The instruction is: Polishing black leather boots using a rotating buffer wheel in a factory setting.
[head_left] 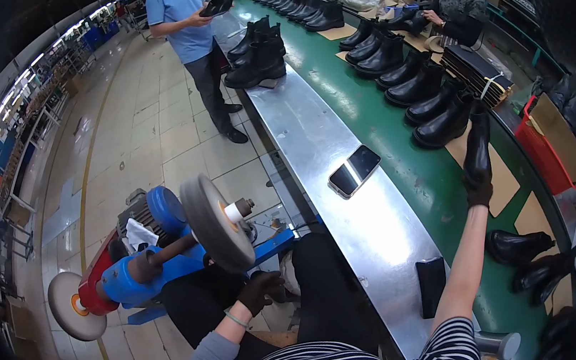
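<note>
My right hand, in a dark glove, reaches out over the green table and grips a black ankle boot by its toe end. The boot points away from me, beside a row of black boots on cardboard. My left hand, gloved as well, hovers low above my lap near the grinding wheel. Its fingers look loosely apart and I see nothing in them, though the dark glove blends with my dark trousers. The wheel sits on the shaft of a blue and red machine.
A phone and a black cloth-like piece lie on the metal ledge. More boots stand at right, near a red bin. A person in blue stands far left; another person sits across the table.
</note>
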